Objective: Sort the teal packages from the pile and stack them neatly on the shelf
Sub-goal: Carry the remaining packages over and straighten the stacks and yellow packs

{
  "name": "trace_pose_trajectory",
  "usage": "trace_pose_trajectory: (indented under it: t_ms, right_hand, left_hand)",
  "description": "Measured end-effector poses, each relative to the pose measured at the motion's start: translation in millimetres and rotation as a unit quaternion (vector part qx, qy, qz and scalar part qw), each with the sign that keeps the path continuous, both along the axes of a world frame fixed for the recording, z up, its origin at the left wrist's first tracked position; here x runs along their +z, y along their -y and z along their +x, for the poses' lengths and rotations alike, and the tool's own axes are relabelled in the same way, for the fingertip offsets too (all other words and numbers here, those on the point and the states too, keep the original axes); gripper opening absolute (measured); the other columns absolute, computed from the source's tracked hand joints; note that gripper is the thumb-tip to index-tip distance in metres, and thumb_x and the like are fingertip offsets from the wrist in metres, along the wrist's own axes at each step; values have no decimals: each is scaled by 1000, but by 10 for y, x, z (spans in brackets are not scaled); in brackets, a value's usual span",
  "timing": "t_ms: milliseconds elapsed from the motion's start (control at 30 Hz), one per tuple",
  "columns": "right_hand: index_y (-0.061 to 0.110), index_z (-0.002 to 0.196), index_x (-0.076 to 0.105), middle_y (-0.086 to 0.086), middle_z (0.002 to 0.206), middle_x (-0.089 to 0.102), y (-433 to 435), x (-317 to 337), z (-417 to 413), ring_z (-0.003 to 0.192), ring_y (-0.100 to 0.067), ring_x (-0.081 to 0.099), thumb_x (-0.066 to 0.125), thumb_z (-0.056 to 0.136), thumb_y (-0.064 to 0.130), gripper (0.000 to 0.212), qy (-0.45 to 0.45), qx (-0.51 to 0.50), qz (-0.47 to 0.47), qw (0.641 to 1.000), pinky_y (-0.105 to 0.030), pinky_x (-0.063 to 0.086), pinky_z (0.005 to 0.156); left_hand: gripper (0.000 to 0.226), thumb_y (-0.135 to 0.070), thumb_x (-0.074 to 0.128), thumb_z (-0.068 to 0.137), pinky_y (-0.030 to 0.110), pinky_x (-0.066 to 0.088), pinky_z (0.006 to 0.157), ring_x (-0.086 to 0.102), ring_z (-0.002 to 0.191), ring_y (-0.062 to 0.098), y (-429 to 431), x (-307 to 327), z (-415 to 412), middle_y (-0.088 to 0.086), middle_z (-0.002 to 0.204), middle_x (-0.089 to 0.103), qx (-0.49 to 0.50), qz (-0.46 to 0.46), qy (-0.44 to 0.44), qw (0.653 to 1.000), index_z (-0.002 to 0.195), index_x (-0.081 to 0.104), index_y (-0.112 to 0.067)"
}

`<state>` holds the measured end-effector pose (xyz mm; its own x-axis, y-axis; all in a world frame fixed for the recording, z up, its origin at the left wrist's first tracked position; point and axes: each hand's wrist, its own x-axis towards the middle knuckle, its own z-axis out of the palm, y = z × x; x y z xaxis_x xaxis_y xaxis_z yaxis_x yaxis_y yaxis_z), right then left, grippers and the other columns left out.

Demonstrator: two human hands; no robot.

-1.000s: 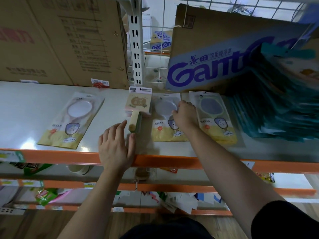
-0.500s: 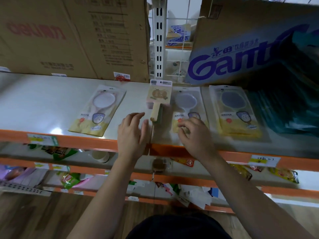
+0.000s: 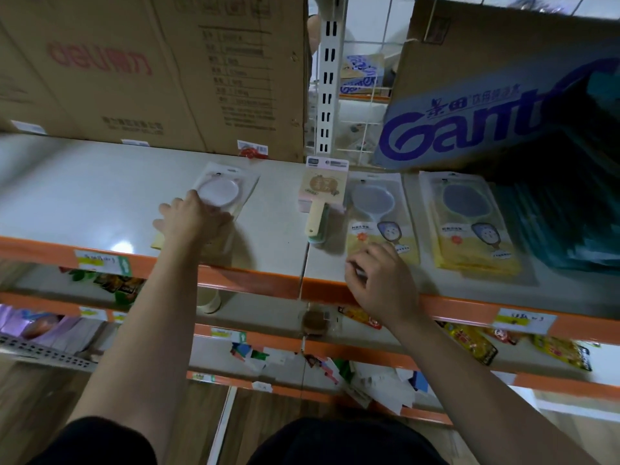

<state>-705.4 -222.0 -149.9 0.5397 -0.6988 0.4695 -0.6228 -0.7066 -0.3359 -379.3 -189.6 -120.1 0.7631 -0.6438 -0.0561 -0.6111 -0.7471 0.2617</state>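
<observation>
Two hands at the shelf — our left hand spread on a pale mirror package, our right hand loosely curled — grip unclear.

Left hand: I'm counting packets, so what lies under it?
A mirror packet lies under the left hand: its white round mirror and a yellow corner show. The packet's middle is covered.

Red "deli" is showing upside down on the left cardboard box; blue "Gant" is showing on the right box.
</observation>
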Motion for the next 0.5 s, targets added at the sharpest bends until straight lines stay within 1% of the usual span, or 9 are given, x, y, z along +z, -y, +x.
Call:
trace_pose_trajectory:
  t_ms: [67, 133, 200, 233, 267, 300, 367, 433, 500]
  right_hand:
    - [8, 81, 69, -4, 82, 63, -4, -5, -5, 84, -21, 54, 62, 86, 14, 11, 1, 1, 3, 1000, -28, 45, 75]
    - [9, 81, 69, -3, 81, 64, 0, -10, -15, 83, -20, 54, 61, 87, 16, 12, 1, -2, 4, 1000, -23, 41, 75]
    - [10, 81, 69, -2, 82, 64, 2, -11, -20, 83, -19, 54, 60, 87, 17, 12, -1, -6, 7, 1000, -20, 37, 76]
    - [10, 81, 68, -2, 82, 64, 3, -10, -18, 83, -19, 54, 60, 87, 18, 13, -2, -7, 8, 1000, -20, 37, 75]
    - [10, 81, 68, -2, 82, 64, 4, -9, -16, 83, -19, 54, 61, 87, 18, 12, -1, -7, 8, 1000, -21, 37, 75]
    - [10, 81, 68, -1, 82, 64, 6, -9, -13, 83, -18, 53, 61, 86, 17, 11, 1, -6, 9, 1000, -21, 38, 74]
    - [10, 81, 69, -1, 83, 64, 4, -6, -9, 83, -18, 53, 62, 86, 17, 10, 3, -2, 10, 1000, -22, 40, 72]
    - [10, 81, 69, -2, 83, 64, 5, -1, -15, 83, -18, 53, 62, 86, 17, 10, 3, 2, 11, 1000, -24, 43, 72]
    - [9, 82, 69, -2, 83, 64, 6, 8, -23, 84, -19, 54, 62, 86, 17, 11, 4, 5, 16, 1000, -26, 44, 73]
  left_hand:
    - [74, -59, 71, 73, 50, 36, 94, 43, 118, 39, 47, 41, 65, 19, 123, 52, 26, -10, -22, 999, 124, 46, -12]
    - [79, -60, 77, 66, 48, 38, 95, 48, 114, 37, 71, 71, 134, 16, 118, 51, 38, -13, -47, 998, 122, 48, -12]
    - [77, -57, 81, 62, 46, 43, 93, 54, 109, 35, 79, 73, 181, 14, 113, 56, 41, -30, -83, 995, 117, 52, -11]
    - [74, -55, 82, 62, 43, 47, 88, 56, 106, 35, 78, 66, 201, 14, 108, 59, 40, -45, -98, 993, 113, 55, -9]
    - [69, -54, 83, 64, 40, 49, 81, 58, 101, 35, 68, 53, 217, 15, 103, 62, 40, -67, -109, 991, 108, 58, -7]
    - [63, -53, 80, 68, 38, 47, 74, 59, 96, 35, 54, 38, 233, 16, 98, 63, 46, -96, -123, 987, 104, 61, -5]
    - [52, -48, 69, 81, 37, 43, 67, 60, 87, 36, 31, 13, 249, 18, 90, 62, 72, -160, -160, 971, 99, 64, 0]
    - [41, -41, 60, 91, 38, 44, 65, 60, 80, 37, 23, 32, 232, 19, 83, 60, 83, -211, -189, 955, 87, 65, 0]
    - [36, -40, 58, 92, 39, 47, 69, 58, 78, 33, 11, 111, 190, 17, 83, 60, 79, -252, -198, 944, 72, 61, -10]
